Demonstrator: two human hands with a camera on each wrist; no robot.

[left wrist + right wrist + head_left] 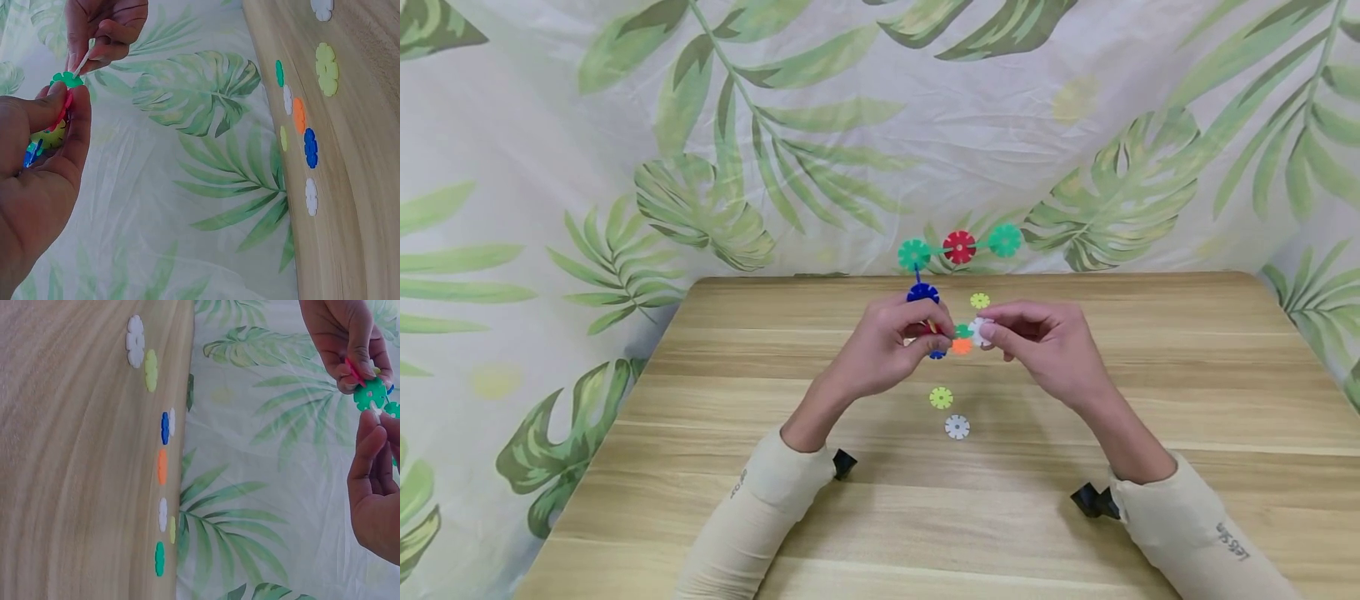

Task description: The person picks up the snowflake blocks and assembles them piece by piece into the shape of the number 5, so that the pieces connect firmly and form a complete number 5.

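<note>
My left hand [891, 342] pinches a chain of slotted plastic discs above the table. Rising from that hand are a blue disc [922, 293], a green disc [914, 254], a red disc [958, 247] and another green disc [1004, 240] at the far end. In the left wrist view, a red disc [64, 109] shows between the thumb and fingers, with a green disc [67, 79] just past the fingertips. Between thumb and fingers, my right hand [1052, 346] pinches a white slotted disc [979, 332]. Its edge meets the green disc's rim in the right wrist view.
On the wooden table [737, 500] lie several loose discs, including a yellow one [941, 397], a white one [957, 427], an orange one [961, 346] and a farther yellow one [980, 300]. A leaf-patterned cloth [850, 167] hangs behind the table.
</note>
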